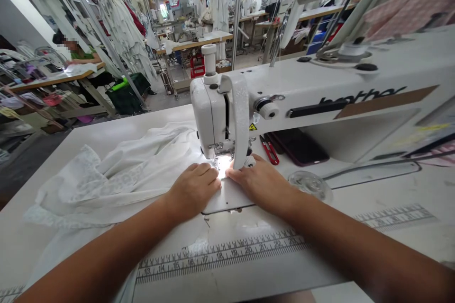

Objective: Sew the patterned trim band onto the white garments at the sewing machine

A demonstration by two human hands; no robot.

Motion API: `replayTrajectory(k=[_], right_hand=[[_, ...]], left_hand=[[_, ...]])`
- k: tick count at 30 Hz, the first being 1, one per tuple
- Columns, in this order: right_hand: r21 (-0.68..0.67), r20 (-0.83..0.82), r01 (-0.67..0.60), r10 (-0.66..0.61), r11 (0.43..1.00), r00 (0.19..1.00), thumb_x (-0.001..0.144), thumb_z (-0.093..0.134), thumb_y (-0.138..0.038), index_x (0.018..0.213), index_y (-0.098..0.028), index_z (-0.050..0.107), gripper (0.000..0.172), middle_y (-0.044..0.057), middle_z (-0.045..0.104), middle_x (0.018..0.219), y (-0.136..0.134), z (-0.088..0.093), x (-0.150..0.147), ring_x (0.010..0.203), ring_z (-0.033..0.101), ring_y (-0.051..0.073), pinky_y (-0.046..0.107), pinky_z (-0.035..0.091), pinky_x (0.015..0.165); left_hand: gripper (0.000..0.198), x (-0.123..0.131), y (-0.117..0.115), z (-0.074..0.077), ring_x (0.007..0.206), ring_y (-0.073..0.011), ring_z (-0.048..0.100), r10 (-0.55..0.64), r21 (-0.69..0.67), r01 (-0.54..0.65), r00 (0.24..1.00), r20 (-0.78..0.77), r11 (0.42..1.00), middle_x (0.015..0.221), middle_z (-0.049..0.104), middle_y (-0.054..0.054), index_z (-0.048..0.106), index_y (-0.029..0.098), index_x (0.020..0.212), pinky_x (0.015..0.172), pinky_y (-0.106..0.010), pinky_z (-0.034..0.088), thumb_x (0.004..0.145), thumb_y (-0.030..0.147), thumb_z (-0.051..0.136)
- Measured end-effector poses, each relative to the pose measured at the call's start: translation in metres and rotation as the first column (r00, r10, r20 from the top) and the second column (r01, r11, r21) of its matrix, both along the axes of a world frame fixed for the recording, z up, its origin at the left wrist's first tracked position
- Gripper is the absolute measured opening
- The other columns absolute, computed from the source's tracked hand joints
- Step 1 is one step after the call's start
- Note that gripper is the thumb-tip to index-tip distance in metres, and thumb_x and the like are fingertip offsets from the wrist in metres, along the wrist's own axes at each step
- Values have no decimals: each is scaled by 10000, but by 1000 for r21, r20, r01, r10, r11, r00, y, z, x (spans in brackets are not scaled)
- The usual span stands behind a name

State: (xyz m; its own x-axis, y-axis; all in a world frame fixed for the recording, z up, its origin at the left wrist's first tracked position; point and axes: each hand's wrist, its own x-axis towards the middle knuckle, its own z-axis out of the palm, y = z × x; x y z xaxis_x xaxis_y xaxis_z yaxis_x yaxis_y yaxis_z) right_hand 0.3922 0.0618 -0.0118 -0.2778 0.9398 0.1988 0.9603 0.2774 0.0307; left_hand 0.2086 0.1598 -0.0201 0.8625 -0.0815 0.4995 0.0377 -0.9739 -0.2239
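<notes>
A white sewing machine (320, 90) stands on the white table (373, 199). A white lace garment (106, 175) lies bunched to the left, its edge running under the lit needle area (222, 158). My left hand (194, 189) rests on the cloth just left of the needle, fingers curled together and pressing down. My right hand (259, 180) sits just right of the needle, fingertips pinched at the cloth edge. A white lace strip (241, 118) hangs down over the machine head to my right hand.
Red thread snips (269, 150) and a dark phone (298, 147) lie under the machine arm. A clear round dish (310, 183) sits right of my hand. A ruler strip (220, 253) runs along the table front. Other people work at tables behind.
</notes>
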Motion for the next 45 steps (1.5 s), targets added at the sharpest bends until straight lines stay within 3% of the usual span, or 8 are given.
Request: replayTrajectory(k=[5, 10, 15, 21, 25, 29, 34, 45], right_hand=[[-2, 5, -31, 31, 1000, 999, 851, 574, -67, 767, -171, 625, 143, 31, 642, 663, -3, 3, 1, 767, 528, 206, 330, 321, 738], [-12, 7, -34, 34, 999, 999, 856, 549, -46, 852, -161, 648, 151, 21, 648, 697, -10, 6, -1, 743, 534, 197, 328, 328, 752], [-6, 60, -13, 14, 1000, 998, 840, 498, -16, 883, -158, 659, 219, 36, 636, 673, -8, 8, 0, 779, 552, 210, 325, 344, 765], [-97, 48, 28, -23, 995, 999, 887, 488, -63, 959, -167, 679, 229, 50, 669, 737, 2, 8, 4, 732, 553, 189, 302, 358, 680], [-34, 32, 96, -95, 995, 995, 891, 502, -82, 1000, -183, 697, 246, 46, 675, 709, 4, 3, 5, 765, 586, 202, 316, 383, 737], [-13, 7, 93, -93, 996, 996, 872, 513, -67, 1039, -187, 692, 273, 45, 704, 803, 2, 1, 4, 798, 602, 207, 313, 405, 732], [65, 11, 80, -81, 995, 997, 843, 545, -78, 1108, -166, 677, 308, 71, 717, 896, -1, 0, 6, 782, 606, 223, 322, 418, 713], [-2, 10, 104, -104, 995, 994, 878, 539, -133, 951, -198, 734, 218, 50, 679, 725, 0, 1, 6, 843, 593, 244, 375, 425, 838]], left_hand=[[156, -8, -4, -8, 794, -163, 533, -34, -95, 25, 995, -96, 995, 836, 600, -49, 580, 127, 907, 684, -292, 484, 923, 89, 430], [231, -11, -8, -10, 768, -179, 557, -19, -64, 14, 997, -77, 998, 828, 622, -69, 578, 79, 1027, 631, -297, 515, 860, 28, 426], [225, -7, -6, -4, 723, -181, 557, -30, -22, 29, 998, -61, 999, 795, 626, -69, 585, 81, 1010, 591, -300, 508, 862, 37, 421], [161, -1, 5, -3, 641, -177, 534, -4, -28, 4, 1000, -18, 1000, 714, 595, -45, 595, 115, 868, 547, -304, 491, 831, 36, 460], [193, 0, 11, -8, 768, -187, 605, 56, -30, -58, 995, -83, 998, 826, 640, -74, 601, 119, 921, 641, -316, 540, 841, 32, 448], [234, -2, 12, -9, 832, -192, 630, 74, -10, -75, 993, -91, 997, 915, 661, -106, 601, 111, 1003, 682, -320, 557, 858, 35, 434], [184, -4, 11, -8, 715, -171, 611, 54, -1, -54, 998, -15, 999, 765, 638, -63, 607, 127, 919, 612, -292, 541, 873, 56, 444], [156, -4, 14, -11, 825, -186, 635, 46, -70, -46, 999, 1, 996, 906, 666, -88, 596, 127, 909, 693, -324, 576, 856, 45, 475]])
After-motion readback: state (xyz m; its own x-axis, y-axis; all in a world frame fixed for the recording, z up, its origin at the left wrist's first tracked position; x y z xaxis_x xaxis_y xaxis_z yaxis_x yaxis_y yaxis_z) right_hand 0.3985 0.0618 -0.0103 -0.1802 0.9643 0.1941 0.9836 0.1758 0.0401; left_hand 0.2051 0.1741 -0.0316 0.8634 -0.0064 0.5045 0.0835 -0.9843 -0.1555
